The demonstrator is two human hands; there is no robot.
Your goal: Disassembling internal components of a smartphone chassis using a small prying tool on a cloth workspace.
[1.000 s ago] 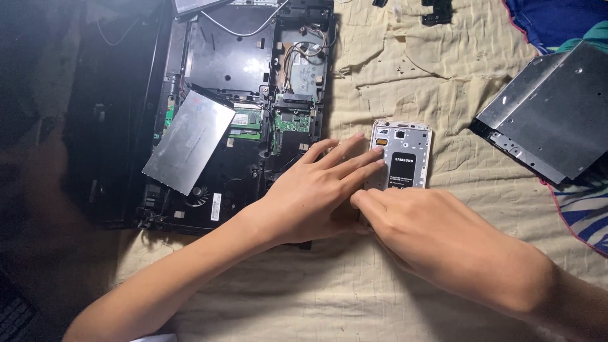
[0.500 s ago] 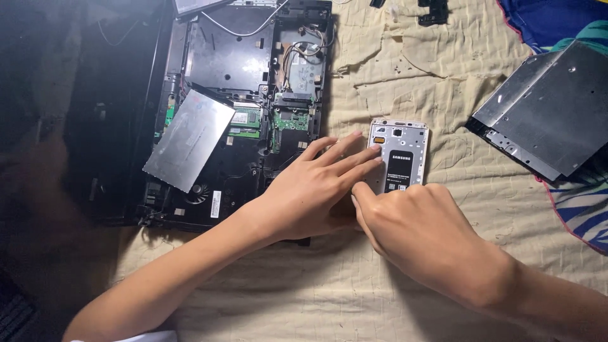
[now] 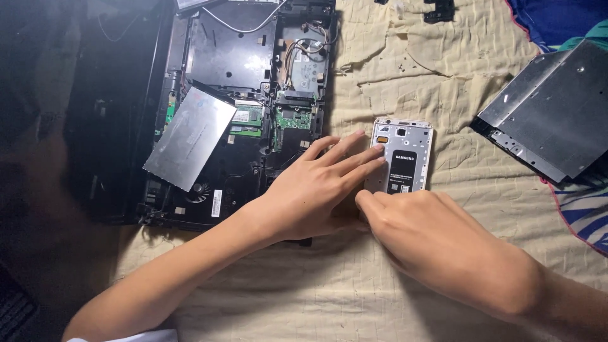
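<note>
Step in hand looks like prying at the white back-off smartphone with black battery [image 3: 403,156], mid beige quilted cloth [image 3: 405,69], near the open black laptop chassis [image 3: 240,107]. Left hand [image 3: 310,190] flat, fingers spread, pinning phone's left edge; right hand [image 3: 437,237] curled at its bottom-left corner, grip hidden, can't tell. Next prob needs steady hold + careful lift at that corner.

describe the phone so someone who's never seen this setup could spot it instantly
On the cream quilted cloth, look between the opened black laptop at left and the flat grey metal drive at right. The phone lies there back up, cover off, under both hands' fingertips. It is the only small white-framed slab, with a black battery inside.
</note>
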